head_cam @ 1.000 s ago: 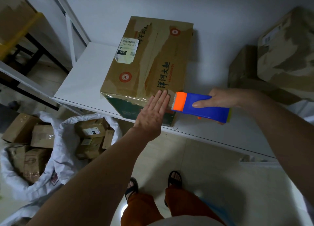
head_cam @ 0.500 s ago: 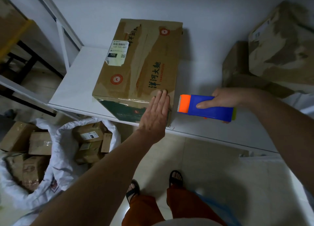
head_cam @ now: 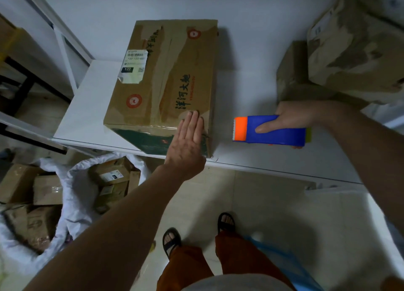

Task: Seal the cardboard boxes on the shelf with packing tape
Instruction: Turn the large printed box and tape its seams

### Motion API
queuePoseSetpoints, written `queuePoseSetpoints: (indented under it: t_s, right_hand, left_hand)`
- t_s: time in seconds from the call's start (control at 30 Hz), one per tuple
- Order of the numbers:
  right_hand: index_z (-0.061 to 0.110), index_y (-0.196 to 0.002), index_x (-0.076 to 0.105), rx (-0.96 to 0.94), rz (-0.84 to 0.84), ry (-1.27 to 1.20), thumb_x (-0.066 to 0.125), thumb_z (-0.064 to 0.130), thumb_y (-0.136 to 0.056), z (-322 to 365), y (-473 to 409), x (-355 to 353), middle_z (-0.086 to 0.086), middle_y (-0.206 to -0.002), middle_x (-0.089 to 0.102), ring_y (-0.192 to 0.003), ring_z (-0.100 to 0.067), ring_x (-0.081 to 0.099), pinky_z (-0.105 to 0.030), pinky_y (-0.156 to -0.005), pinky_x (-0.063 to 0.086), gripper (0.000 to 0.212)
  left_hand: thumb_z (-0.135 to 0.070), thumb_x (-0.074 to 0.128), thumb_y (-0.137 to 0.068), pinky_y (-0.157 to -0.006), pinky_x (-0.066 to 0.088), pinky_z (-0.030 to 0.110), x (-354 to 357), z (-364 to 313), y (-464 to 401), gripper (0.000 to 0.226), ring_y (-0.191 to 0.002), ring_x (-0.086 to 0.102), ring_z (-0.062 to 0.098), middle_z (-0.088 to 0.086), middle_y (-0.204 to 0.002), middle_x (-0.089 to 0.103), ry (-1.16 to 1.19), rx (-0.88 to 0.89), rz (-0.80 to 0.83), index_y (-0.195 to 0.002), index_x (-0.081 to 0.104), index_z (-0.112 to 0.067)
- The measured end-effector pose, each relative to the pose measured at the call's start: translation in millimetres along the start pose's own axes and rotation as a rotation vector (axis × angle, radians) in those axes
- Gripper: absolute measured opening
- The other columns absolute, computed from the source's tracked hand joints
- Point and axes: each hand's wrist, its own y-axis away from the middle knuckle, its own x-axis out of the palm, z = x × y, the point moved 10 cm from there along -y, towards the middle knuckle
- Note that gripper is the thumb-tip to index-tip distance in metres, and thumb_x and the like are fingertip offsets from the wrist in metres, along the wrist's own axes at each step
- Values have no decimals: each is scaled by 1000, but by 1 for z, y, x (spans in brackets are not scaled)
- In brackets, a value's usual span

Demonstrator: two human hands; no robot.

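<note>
We are pressing our left hand [head_cam: 185,146], fingers straight, against the brown taped cardboard box [head_cam: 166,83] at the white shelf [head_cam: 87,107] edge; our right hand [head_cam: 293,118] is gripping the blue-and-orange tape dispenser [head_cam: 270,130] just beside it.

Read on the cardboard box [head_cam: 166,83]: green characters 洋河大曲 above small red Latin lettering, too fine to spell out. On its white shipping label [head_cam: 133,66]: "122" in a black patch, a number beginning "122-122". Remaining print blurred. Label on a bagged box [head_cam: 112,176] unreadable.
</note>
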Motion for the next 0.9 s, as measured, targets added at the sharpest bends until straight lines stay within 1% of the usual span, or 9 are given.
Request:
queuePoseSetpoints:
  t_s: [0.1,0.2,0.33,0.4,0.47,0.57,0.67,0.77,0.9]
  right_hand:
    - [8,-64,53,39,-89,130,60,63,-78,3,-14,4,-5,-57,55,-51,-20,49,-28,-55,35,57]
    - [11,-61,41,68,-126,201,57,61,-83,9,-24,11,-4,-59,42,-52,-18,38,-29,-50,25,56]
    - [10,-72,49,70,-214,277,56,59,-84,33,-46,15,-5,-72,52,-67,-21,50,-30,-64,39,51]
    - [13,-88,57,106,-278,447,59,47,-87,35,-54,18,-6,-89,59,-89,-25,58,-34,-80,45,34]
    - [13,-107,61,205,-236,544,60,35,-87,10,-58,33,-6,-97,60,-96,-26,59,-33,-83,45,30]
    - [11,-108,55,241,-180,335,51,55,-88,-36,-72,60,-3,-80,51,-83,-23,55,-30,-73,40,48]
    - [14,-82,44,229,-261,35,46,63,-87,-55,-89,73,-2,-70,46,-69,-20,50,-28,-60,36,49]
    - [15,-73,40,189,-299,-122,48,53,-92,-61,-113,85,-6,-72,49,-71,-23,51,-27,-52,31,43]
    - [14,-93,49,121,-357,-167,57,32,-88,-65,-148,102,-1,-73,51,-77,-24,55,-29,-63,39,21]
  left_hand:
    - [-35,43,-90,-117,26,46,-20,0,-3,69,-143,26,35,23,-152,31,141,0,-216,-145,32,5]
    - [-46,25,-97,-112,31,44,-20,7,-16,66,-130,37,35,20,-142,40,125,-99,-176,-148,31,-3]
    - [-38,31,-100,-121,6,42,-14,5,-23,62,-146,14,33,15,-158,19,92,-92,-172,-153,15,-11]
    - [-41,28,-101,-121,-3,40,-6,10,-22,64,-149,-4,27,10,-162,1,53,-99,-140,-154,4,-14]
    - [-48,30,-99,-121,-4,40,-3,16,-20,71,-149,-8,26,9,-162,-4,12,-84,-106,-154,0,-15]
    - [-52,37,-94,-121,4,44,-4,18,-18,79,-149,1,30,14,-161,5,-21,-40,-173,-154,8,-10]
    - [-46,46,-92,-120,11,47,1,13,-18,80,-148,10,34,20,-159,14,-74,-62,-248,-150,13,-1]
    - [-23,63,-86,-121,8,47,11,11,-10,84,-147,12,36,25,-156,18,-84,-12,-347,-147,12,4]
    - [-5,64,-72,-121,4,47,21,9,-2,88,-144,15,38,24,-152,17,-104,18,-493,-145,15,5]
